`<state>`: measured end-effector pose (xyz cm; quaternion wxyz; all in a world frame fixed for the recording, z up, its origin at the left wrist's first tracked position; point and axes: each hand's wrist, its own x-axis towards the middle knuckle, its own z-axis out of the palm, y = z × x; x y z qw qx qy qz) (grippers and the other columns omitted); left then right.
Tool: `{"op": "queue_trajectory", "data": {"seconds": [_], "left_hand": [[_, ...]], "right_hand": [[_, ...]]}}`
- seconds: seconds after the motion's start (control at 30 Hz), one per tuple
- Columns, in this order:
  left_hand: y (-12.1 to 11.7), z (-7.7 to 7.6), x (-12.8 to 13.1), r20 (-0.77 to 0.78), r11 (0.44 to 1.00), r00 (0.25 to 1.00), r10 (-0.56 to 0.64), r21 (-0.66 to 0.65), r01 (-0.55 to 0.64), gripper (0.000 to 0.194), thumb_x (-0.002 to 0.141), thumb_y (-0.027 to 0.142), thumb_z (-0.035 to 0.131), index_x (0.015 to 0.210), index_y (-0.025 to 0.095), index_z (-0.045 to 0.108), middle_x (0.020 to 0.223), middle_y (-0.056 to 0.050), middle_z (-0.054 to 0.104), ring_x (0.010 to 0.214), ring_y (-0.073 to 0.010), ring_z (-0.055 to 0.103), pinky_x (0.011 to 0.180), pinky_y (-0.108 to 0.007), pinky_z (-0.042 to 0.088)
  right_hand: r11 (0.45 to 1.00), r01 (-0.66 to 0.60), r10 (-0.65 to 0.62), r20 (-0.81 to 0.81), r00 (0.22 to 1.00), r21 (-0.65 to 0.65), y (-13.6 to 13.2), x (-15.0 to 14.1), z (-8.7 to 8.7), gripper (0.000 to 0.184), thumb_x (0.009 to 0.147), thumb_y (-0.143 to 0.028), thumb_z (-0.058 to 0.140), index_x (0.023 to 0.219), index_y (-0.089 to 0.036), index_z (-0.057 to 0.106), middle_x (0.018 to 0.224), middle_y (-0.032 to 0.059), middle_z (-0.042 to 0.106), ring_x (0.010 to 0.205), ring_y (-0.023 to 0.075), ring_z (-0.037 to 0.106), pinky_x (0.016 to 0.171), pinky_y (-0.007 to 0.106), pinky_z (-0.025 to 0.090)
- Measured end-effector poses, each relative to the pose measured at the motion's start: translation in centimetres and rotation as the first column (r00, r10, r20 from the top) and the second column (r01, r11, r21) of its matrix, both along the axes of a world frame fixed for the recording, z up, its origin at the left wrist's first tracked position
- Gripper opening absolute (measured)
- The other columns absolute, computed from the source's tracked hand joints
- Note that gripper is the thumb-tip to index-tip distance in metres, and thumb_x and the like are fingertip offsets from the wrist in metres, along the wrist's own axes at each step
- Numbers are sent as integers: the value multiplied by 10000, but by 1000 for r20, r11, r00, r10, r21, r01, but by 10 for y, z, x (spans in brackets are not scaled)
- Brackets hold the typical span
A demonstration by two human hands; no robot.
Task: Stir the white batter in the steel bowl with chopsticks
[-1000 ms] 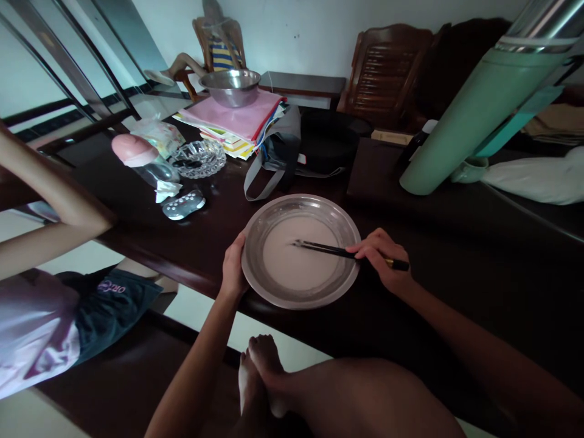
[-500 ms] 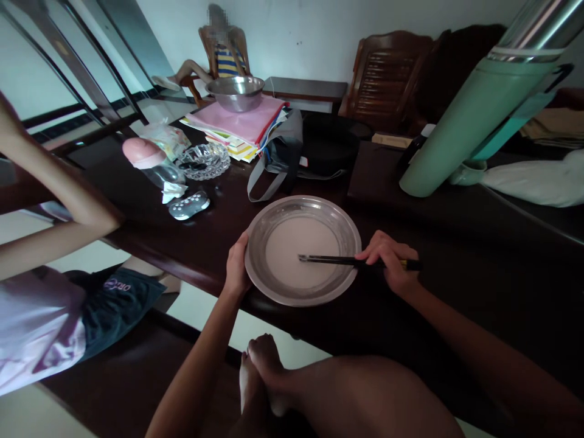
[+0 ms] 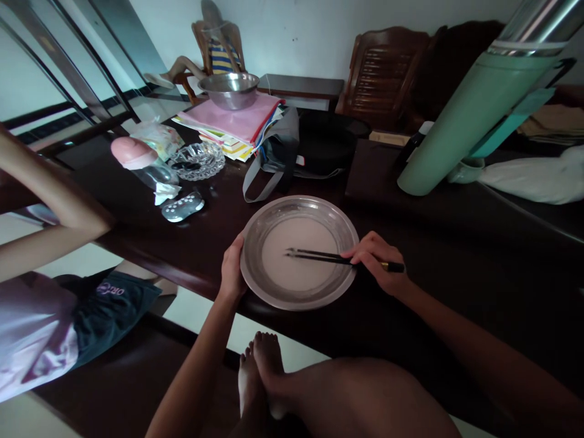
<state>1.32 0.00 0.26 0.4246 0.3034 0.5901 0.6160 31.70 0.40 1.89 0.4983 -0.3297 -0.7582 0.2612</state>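
A round metal basin [image 3: 255, 286] stands at the near edge of the dark table, with a milky, pale liquid [image 3: 296, 274] in its bottom. My left hand [image 3: 232, 267] grips the basin's left rim, its fingers partly hidden behind the wall. In my right hand [image 3: 376, 261], closed at the right rim, is a pair of black chopsticks [image 3: 319, 257]. Their silvery tips lie over the middle of the liquid, slightly apart. Whether the tips are under the surface I cannot tell.
On the table [image 3: 219, 237] are a grey game controller [image 3: 183, 207], a pink-capped bottle [image 3: 137, 155], a glass ashtray [image 3: 201, 161], a grey-black bag [image 3: 278, 146] and papers under a metal bowl [image 3: 230, 91]. A green thermos [image 3: 474, 121] stands right. One person sits left, another behind.
The chopsticks and my right hand have shifted left over the basin, and the chopstick tips have spread apart. My left hand keeps its hold on the rim. The view has turned slightly.
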Motion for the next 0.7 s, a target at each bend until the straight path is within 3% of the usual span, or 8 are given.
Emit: {"op": "queue_trajectory", "data": {"seconds": [0.1, 0.17, 0.27, 0.33, 0.43, 0.5, 0.6, 0.7], "left_hand": [[0, 1, 1, 13, 1000, 1000, -14, 4, 14, 354, 737, 559, 682, 769, 211, 737, 741, -51, 725, 882, -261, 698, 744, -315, 553], [0, 2, 1, 27, 1000, 999, -26, 17, 26, 359, 731, 559, 685, 784, 209, 743, 738, -56, 725, 880, -261, 701, 742, -315, 557], [1, 0, 1, 37, 999, 999, -32, 21, 31, 380, 720, 560, 689, 821, 200, 750, 741, -50, 728, 884, -260, 706, 755, -313, 559], [2, -1, 0, 40, 1000, 999, -31, 7, 31, 403, 725, 567, 680, 852, 191, 753, 753, -41, 733, 890, -260, 711, 772, -314, 560], [2, -3, -1, 51, 999, 998, -48, 7, 48, 429, 742, 571, 663, 915, 189, 759, 805, -37, 752, 920, -267, 715, 792, -320, 563], [2, -3, 0, 60, 997, 996, -69, 25, 68, 444, 744, 569, 664, 956, 191, 764, 852, -48, 766, 957, -277, 716, 811, -328, 567], [2, -1, 1, 55, 997, 996, -68, 30, 67, 448, 748, 559, 662, 977, 189, 768, 884, -63, 774, 992, -284, 713, 840, -337, 571], [1, 0, 1, 25, 999, 999, -41, 13, 41, 433, 771, 542, 641, 994, 193, 769, 864, -50, 770, 980, -273, 713, 846, -330, 569]], "right_hand": [[995, 94, -96, -71, 993, -25, 0, 0, 1, 340, 982, -237, 507, 691, -249, 684, 769, 9, 788, 695, 193, 618, 653, 384, 487], [998, 57, -58, -115, 992, -11, -1, 0, 2, 386, 991, -224, 477, 654, -243, 665, 736, 11, 777, 675, 190, 609, 634, 378, 474], [999, -26, 27, -47, 999, 20, -2, 0, 3, 322, 975, -210, 508, 712, -241, 690, 783, 9, 794, 679, 184, 604, 625, 369, 474], [1000, 6, -6, -6, 1000, 16, -2, 0, 3, 271, 961, -201, 539, 748, -242, 701, 815, 7, 802, 699, 183, 606, 639, 365, 482], [997, 80, -79, -79, 994, 4, -1, 1, 2, 328, 974, -182, 508, 695, -238, 671, 765, 8, 785, 689, 181, 599, 641, 362, 476], [999, 43, -43, -123, 991, 2, -2, 1, 2, 370, 984, -168, 476, 665, -233, 651, 737, 11, 772, 670, 177, 595, 625, 359, 468], [999, -45, 45, -48, 998, 1, -4, -1, 2, 300, 970, -162, 512, 734, -231, 684, 814, 15, 795, 702, 174, 611, 640, 352, 484], [1000, 17, -17, 5, 1000, 10, -3, -1, 3, 239, 952, -154, 550, 787, -235, 703, 858, 10, 803, 735, 170, 615, 675, 346, 493]]}}
